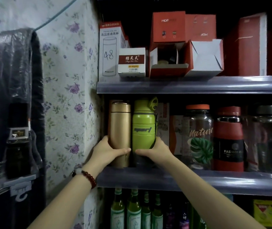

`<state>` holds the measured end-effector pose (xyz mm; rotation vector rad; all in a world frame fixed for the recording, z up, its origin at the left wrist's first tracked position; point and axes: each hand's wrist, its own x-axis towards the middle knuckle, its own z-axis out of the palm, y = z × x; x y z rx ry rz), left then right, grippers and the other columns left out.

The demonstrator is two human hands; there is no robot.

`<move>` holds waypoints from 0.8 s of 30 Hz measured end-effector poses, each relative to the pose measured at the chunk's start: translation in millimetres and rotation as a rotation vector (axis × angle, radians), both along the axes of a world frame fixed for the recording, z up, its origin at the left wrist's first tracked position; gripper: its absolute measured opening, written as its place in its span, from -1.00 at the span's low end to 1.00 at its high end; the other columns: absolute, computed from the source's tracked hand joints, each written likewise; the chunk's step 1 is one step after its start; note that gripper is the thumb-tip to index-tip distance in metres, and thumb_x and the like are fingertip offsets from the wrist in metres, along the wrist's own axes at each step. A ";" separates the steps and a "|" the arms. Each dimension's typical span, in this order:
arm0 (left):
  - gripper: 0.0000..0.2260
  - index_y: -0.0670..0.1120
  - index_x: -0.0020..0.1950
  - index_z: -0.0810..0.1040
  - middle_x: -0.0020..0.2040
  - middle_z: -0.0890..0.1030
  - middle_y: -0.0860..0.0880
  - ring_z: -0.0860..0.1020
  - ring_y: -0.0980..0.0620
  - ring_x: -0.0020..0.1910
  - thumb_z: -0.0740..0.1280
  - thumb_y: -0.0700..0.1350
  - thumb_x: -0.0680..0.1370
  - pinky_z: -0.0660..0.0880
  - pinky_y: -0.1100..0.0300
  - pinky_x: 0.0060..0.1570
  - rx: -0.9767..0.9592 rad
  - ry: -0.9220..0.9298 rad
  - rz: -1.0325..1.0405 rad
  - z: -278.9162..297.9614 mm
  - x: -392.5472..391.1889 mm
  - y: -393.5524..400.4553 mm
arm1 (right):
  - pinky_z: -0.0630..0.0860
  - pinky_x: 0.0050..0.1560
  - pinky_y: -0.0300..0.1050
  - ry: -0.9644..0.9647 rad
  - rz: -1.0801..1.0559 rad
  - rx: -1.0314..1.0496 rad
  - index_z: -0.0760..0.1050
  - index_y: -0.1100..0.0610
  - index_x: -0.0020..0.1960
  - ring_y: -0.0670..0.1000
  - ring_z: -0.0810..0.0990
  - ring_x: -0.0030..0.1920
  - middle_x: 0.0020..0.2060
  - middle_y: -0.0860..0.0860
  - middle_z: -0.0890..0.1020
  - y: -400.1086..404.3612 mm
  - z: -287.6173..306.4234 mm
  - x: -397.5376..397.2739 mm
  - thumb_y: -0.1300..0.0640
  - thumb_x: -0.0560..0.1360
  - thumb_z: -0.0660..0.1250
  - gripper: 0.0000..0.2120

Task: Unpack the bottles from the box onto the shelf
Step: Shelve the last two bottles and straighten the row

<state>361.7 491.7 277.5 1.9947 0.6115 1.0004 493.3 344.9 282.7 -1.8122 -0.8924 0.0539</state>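
A gold metal flask (pixel 120 128) and a green sport bottle (pixel 143 129) stand side by side, upright, at the left end of the middle shelf (pixel 198 180). My left hand (pixel 106 152) grips the lower part of the gold flask, thumb across its front. Around the lower part of the green bottle curls my right hand (pixel 156 152), its thumb pointing left. The box the bottles came from is out of view.
To the right on the same shelf stand a clear bottle with a leaf print (pixel 198 138), a red bottle (pixel 228 139) and a clear dark-capped bottle (pixel 266 138). Cartons (pixel 168 45) fill the upper shelf. Green glass bottles (pixel 132 210) stand below. A flowered wall (pixel 66 96) is at left.
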 end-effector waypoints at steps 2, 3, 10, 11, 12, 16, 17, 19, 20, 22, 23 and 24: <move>-0.21 -0.04 0.26 0.46 0.13 0.62 0.03 0.58 0.05 0.09 0.59 0.15 0.09 0.51 0.14 0.16 -0.020 0.019 -0.034 4.0 -0.5 2.1 | 0.49 0.07 -0.15 -0.010 -0.010 -0.003 0.33 0.09 0.31 0.01 0.53 0.11 0.14 0.01 0.55 0.3 -0.6 0.9 -0.07 0.22 0.60 -0.23; -0.26 -0.03 0.27 0.46 0.13 0.61 0.03 0.58 0.07 0.07 0.60 0.08 0.16 0.50 0.19 0.13 -0.043 0.037 -0.062 6.7 -3.4 2.3 | 0.50 0.10 -0.12 -0.012 -0.015 0.001 0.34 0.09 0.31 0.03 0.54 0.13 0.15 0.01 0.55 0.6 -0.5 2.4 -0.08 0.21 0.60 -0.22; -0.21 -0.07 0.42 0.31 0.21 0.57 -0.02 0.56 0.11 0.11 0.59 -0.16 0.26 0.50 0.24 0.10 -0.127 0.020 -0.206 3.8 -2.6 4.9 | 0.51 0.17 -0.10 0.025 0.021 -0.001 0.33 0.05 0.28 -0.02 0.56 0.13 0.16 -0.05 0.58 6.4 1.6 -0.8 -0.28 -0.03 0.63 0.00; -0.24 -0.07 0.40 0.32 0.17 0.58 0.00 0.57 0.12 0.07 0.59 -0.20 0.27 0.50 0.27 0.06 -0.111 0.013 -0.185 1.9 -1.1 2.9 | 0.48 0.13 -0.15 0.008 0.000 0.001 0.32 0.07 0.28 -0.02 0.53 0.13 0.14 -0.05 0.55 6.3 0.6 -2.4 -0.24 0.03 0.63 -0.05; -0.22 -0.07 0.40 0.32 0.18 0.58 0.01 0.56 0.10 0.09 0.60 -0.18 0.25 0.50 0.25 0.09 -0.092 0.002 -0.157 0.7 0.7 2.1 | 0.45 0.09 -0.17 -0.001 -0.033 -0.003 0.32 0.08 0.28 0.00 0.51 0.13 0.12 -0.03 0.53 5.6 0.3 -3.1 -0.19 0.10 0.63 -0.11; 0.12 -0.01 0.43 0.31 0.27 0.56 0.06 0.53 0.07 0.24 0.66 0.17 -0.06 0.46 0.07 0.30 -0.038 0.039 -0.127 3.3 0.7 4.7 | 0.51 0.07 -0.12 -0.007 -0.039 -0.021 0.36 0.07 0.28 0.03 0.53 0.14 0.15 0.00 0.55 -3.0 4.4 4.1 -0.14 0.10 0.64 -0.14; 0.09 0.01 0.39 0.34 0.25 0.57 0.07 0.54 0.08 0.22 0.66 0.18 -0.08 0.46 0.07 0.30 -0.033 0.052 -0.139 4.1 1.0 3.1 | 0.52 0.06 -0.10 -0.001 -0.032 -0.017 0.37 0.06 0.27 0.03 0.54 0.12 0.14 0.00 0.56 -6.2 5.5 6.9 -0.13 0.09 0.64 -0.14; -0.02 0.06 0.31 0.38 0.22 0.58 0.09 0.55 0.09 0.20 0.66 0.15 -0.06 0.47 0.07 0.29 -0.001 0.069 -0.152 5.6 3.2 -4.3 | 0.54 0.12 -0.06 0.034 -0.041 -0.003 0.37 0.06 0.27 0.03 0.55 0.11 0.14 0.01 0.57 -12.8 5.8 12.7 -0.11 0.07 0.65 -0.14; -0.03 0.06 0.30 0.38 0.22 0.58 0.08 0.55 0.08 0.20 0.65 0.15 -0.06 0.47 0.07 0.29 0.014 0.074 -0.151 6.3 5.8 -7.9 | 0.54 0.13 -0.05 0.041 -0.057 0.000 0.37 0.07 0.27 0.05 0.55 0.12 0.14 0.02 0.57 -16.7 5.8 13.6 -0.09 0.08 0.65 -0.14; -0.06 0.04 0.28 0.38 0.23 0.56 0.08 0.53 0.06 0.22 0.65 0.16 -0.03 0.46 0.05 0.30 0.031 0.082 -0.153 8.6 11.6 -16.1 | 0.52 0.07 -0.09 0.048 -0.094 0.010 0.35 0.09 0.26 0.07 0.55 0.11 0.13 0.05 0.55 -22.8 5.0 15.5 -0.04 0.12 0.64 -0.18; -0.11 0.05 0.26 0.38 0.22 0.54 0.08 0.51 0.06 0.23 0.64 0.14 0.00 0.45 0.05 0.31 0.032 0.085 -0.155 9.1 13.9 -20.6 | 0.50 0.03 -0.11 0.055 -0.108 0.020 0.34 0.11 0.26 0.07 0.55 0.09 0.14 0.07 0.55 -25.3 5.0 15.9 -0.01 0.14 0.64 -0.20; -0.15 0.06 0.24 0.37 0.22 0.53 0.09 0.49 0.05 0.25 0.64 0.13 0.03 0.43 0.05 0.32 0.038 0.076 -0.156 9.0 16.4 -23.7 | 0.49 0.02 -0.12 0.067 -0.118 0.027 0.33 0.12 0.26 0.08 0.54 0.08 0.14 0.08 0.55 -27.6 5.2 15.7 0.01 0.16 0.64 -0.21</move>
